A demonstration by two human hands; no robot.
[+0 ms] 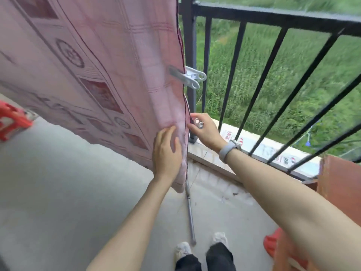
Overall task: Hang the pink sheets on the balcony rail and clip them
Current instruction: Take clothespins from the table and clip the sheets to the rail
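Observation:
A pink patterned sheet (97, 65) hangs down from the black balcony rail (273, 16) on the left. A white clip (187, 77) pinches the sheet's right edge to a dark post. Lower down, my left hand (168, 151) lies flat against the sheet near that edge, fingers apart. My right hand (203, 130), with a grey wristband, grips a second white clip (198, 123) right at the sheet's edge beside the post.
A grey metal pole (190, 214) lies on the concrete floor by my feet. A red stool (11, 122) stands at the far left. A brown cardboard box (340, 182) and a red object (272, 243) sit at the right. Grass lies beyond the bars.

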